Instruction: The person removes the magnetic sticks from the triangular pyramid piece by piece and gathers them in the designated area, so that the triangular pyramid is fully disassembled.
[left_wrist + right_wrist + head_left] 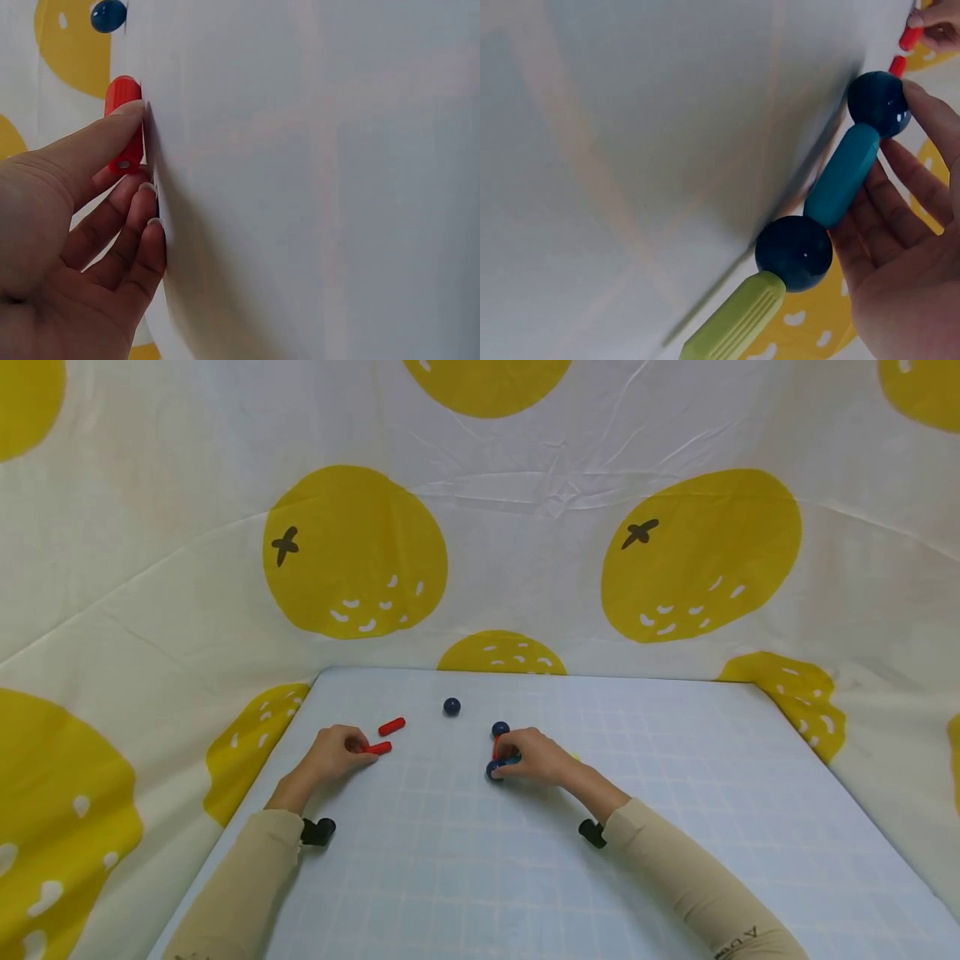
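At the left of the table my left hand [336, 753] pinches a red rod [122, 96] between thumb and fingers. A second red rod [392, 727] lies just beyond it. My right hand [536, 756] grips a dark blue ball [878, 103] with thumb and forefinger. From that ball a teal rod [843, 175] runs to another dark blue ball [795, 253], followed by a lime green rod [736, 318]. In the head view, a red piece beside the right fingers, mostly covered by them, leads toward a farther blue ball [500, 728].
A single dark blue ball [452, 707] sits near the back of the white table [450, 860], between and beyond the hands. A white cloth [525, 552] printed with yellow fruit hangs behind and along the sides. Black wrist straps show at both cuffs.
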`<state>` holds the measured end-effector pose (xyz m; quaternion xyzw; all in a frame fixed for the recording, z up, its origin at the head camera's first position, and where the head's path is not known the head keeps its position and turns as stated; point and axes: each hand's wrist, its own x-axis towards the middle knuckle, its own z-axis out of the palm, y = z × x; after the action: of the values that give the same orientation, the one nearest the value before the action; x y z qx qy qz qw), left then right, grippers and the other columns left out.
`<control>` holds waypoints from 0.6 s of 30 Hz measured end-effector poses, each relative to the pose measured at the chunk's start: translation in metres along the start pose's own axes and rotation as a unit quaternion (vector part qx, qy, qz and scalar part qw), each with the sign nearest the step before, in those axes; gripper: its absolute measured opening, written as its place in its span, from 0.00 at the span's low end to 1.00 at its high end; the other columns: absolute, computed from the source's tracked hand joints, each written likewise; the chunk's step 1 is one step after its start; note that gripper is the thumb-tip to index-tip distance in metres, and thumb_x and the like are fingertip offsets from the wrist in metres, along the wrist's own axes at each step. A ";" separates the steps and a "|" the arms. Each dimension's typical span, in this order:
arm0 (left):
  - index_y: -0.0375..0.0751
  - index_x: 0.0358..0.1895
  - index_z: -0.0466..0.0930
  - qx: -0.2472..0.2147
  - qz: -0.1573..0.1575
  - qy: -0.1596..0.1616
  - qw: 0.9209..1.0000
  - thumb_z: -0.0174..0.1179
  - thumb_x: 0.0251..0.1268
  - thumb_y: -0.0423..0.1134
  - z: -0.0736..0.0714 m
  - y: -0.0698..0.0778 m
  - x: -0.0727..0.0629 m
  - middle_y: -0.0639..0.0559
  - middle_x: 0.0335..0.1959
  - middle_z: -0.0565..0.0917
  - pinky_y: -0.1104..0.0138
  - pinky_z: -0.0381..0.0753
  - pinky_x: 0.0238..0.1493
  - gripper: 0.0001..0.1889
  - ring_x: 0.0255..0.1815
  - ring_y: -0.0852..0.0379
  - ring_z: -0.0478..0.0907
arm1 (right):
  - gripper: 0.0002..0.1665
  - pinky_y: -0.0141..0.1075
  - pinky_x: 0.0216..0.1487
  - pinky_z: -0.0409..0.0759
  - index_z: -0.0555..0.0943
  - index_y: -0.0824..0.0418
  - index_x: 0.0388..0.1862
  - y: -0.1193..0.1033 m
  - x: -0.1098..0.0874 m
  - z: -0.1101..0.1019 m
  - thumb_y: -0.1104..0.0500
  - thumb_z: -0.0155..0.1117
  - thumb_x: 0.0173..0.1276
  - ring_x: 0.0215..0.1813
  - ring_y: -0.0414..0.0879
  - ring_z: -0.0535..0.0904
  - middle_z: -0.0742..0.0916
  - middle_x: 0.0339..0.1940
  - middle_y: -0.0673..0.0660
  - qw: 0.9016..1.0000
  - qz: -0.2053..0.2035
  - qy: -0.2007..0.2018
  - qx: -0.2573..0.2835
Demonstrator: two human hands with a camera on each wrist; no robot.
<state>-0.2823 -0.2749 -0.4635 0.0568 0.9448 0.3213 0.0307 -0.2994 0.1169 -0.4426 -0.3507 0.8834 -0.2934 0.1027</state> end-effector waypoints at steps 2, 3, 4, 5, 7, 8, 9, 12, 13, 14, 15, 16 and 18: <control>0.38 0.40 0.85 0.002 -0.003 -0.003 1.000 0.73 0.63 0.41 -0.001 -0.002 0.001 0.48 0.33 0.81 0.62 0.76 0.41 0.11 0.37 0.50 0.74 | 0.12 0.40 0.50 0.79 0.83 0.59 0.41 0.000 0.000 0.001 0.56 0.77 0.65 0.42 0.45 0.80 0.87 0.37 0.49 1.000 0.002 0.003 -0.005; 0.37 0.40 0.85 0.002 -0.004 -0.005 1.000 0.73 0.63 0.41 -0.001 -0.003 0.002 0.48 0.33 0.81 0.62 0.76 0.41 0.11 0.37 0.50 0.74 | 0.12 0.40 0.49 0.79 0.83 0.59 0.41 0.000 0.000 0.001 0.56 0.77 0.65 0.41 0.45 0.80 0.87 0.37 0.48 1.000 0.003 0.005 -0.008; 0.37 0.40 0.85 0.002 -0.005 -0.006 1.000 0.73 0.63 0.41 -0.001 -0.004 0.003 0.48 0.33 0.81 0.63 0.76 0.41 0.11 0.38 0.50 0.74 | 0.12 0.40 0.49 0.79 0.83 0.58 0.41 0.000 -0.001 0.002 0.55 0.76 0.65 0.41 0.45 0.80 0.87 0.37 0.48 1.000 0.005 0.007 -0.013; 0.37 0.40 0.85 0.002 -0.005 -0.006 1.000 0.73 0.63 0.41 -0.001 -0.004 0.003 0.48 0.33 0.81 0.63 0.76 0.42 0.11 0.38 0.49 0.74 | 0.12 0.39 0.48 0.79 0.83 0.58 0.41 0.000 -0.001 0.002 0.55 0.76 0.65 0.41 0.45 0.80 0.87 0.37 0.47 1.000 0.007 0.008 -0.017; 0.37 0.41 0.85 0.003 -0.002 -0.006 1.000 0.73 0.63 0.41 -0.002 -0.005 0.004 0.48 0.33 0.81 0.63 0.76 0.42 0.12 0.38 0.49 0.75 | 0.12 0.40 0.48 0.79 0.83 0.58 0.41 -0.001 -0.001 0.001 0.55 0.76 0.66 0.41 0.45 0.80 0.87 0.37 0.46 1.000 0.006 0.010 -0.025; 0.36 0.41 0.84 0.002 0.003 -0.007 1.000 0.73 0.63 0.40 -0.002 -0.005 0.004 0.47 0.33 0.81 0.63 0.76 0.41 0.12 0.38 0.49 0.75 | 0.12 0.40 0.49 0.79 0.83 0.58 0.41 -0.001 -0.001 0.001 0.54 0.76 0.66 0.41 0.46 0.80 0.87 0.37 0.46 1.000 0.005 0.010 -0.026; 0.35 0.41 0.84 0.002 0.007 -0.007 1.000 0.73 0.63 0.40 -0.002 -0.005 0.004 0.47 0.33 0.81 0.63 0.76 0.41 0.12 0.37 0.49 0.75 | 0.12 0.40 0.49 0.79 0.83 0.58 0.42 -0.002 -0.001 0.000 0.54 0.75 0.66 0.42 0.47 0.81 0.87 0.37 0.46 1.000 0.003 0.009 -0.028; 0.35 0.41 0.84 0.003 0.012 -0.005 1.000 0.73 0.62 0.40 -0.002 -0.006 0.004 0.47 0.33 0.82 0.64 0.76 0.41 0.12 0.37 0.50 0.75 | 0.13 0.41 0.49 0.79 0.84 0.59 0.42 -0.001 -0.004 -0.004 0.54 0.75 0.66 0.43 0.50 0.81 0.87 0.37 0.49 1.000 -0.002 0.005 -0.026; 0.35 0.42 0.84 0.003 0.013 -0.006 1.000 0.73 0.62 0.40 -0.002 -0.006 0.003 0.47 0.33 0.82 0.64 0.76 0.41 0.13 0.37 0.50 0.75 | 0.13 0.40 0.49 0.79 0.84 0.60 0.43 -0.001 -0.005 -0.006 0.54 0.76 0.66 0.44 0.52 0.81 0.87 0.38 0.50 1.000 -0.001 0.002 -0.023; 0.35 0.42 0.84 0.004 0.011 -0.007 1.000 0.73 0.62 0.40 -0.002 -0.006 0.003 0.47 0.33 0.82 0.64 0.76 0.41 0.13 0.37 0.50 0.75 | 0.14 0.40 0.49 0.79 0.84 0.61 0.44 -0.001 -0.006 -0.008 0.55 0.75 0.66 0.44 0.53 0.81 0.87 0.39 0.52 1.000 -0.001 -0.001 -0.021; 0.35 0.42 0.84 0.006 0.008 -0.008 1.000 0.74 0.62 0.40 -0.001 -0.007 0.003 0.48 0.33 0.81 0.64 0.76 0.41 0.13 0.37 0.50 0.75 | 0.14 0.40 0.49 0.79 0.84 0.61 0.45 0.000 -0.008 -0.009 0.55 0.75 0.66 0.44 0.54 0.81 0.86 0.40 0.53 1.000 0.000 -0.005 -0.021; 0.35 0.43 0.84 0.008 0.005 -0.008 1.000 0.74 0.62 0.40 -0.001 -0.007 0.003 0.48 0.34 0.81 0.63 0.76 0.42 0.13 0.38 0.50 0.75 | 0.15 0.40 0.49 0.80 0.85 0.62 0.46 0.000 -0.010 -0.011 0.56 0.75 0.66 0.45 0.55 0.81 0.86 0.40 0.55 1.000 0.000 -0.008 -0.020; 0.35 0.45 0.83 0.012 0.001 -0.010 1.000 0.74 0.62 0.40 -0.002 -0.008 0.002 0.47 0.35 0.81 0.62 0.77 0.42 0.14 0.39 0.49 0.75 | 0.16 0.41 0.50 0.80 0.85 0.64 0.48 0.002 -0.013 -0.015 0.57 0.75 0.67 0.45 0.56 0.81 0.86 0.42 0.58 1.000 -0.001 -0.014 -0.024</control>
<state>-0.2847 -0.2817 -0.4670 0.0613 0.9482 0.3091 0.0394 -0.2971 0.1333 -0.4318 -0.3584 0.8880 -0.2677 0.1065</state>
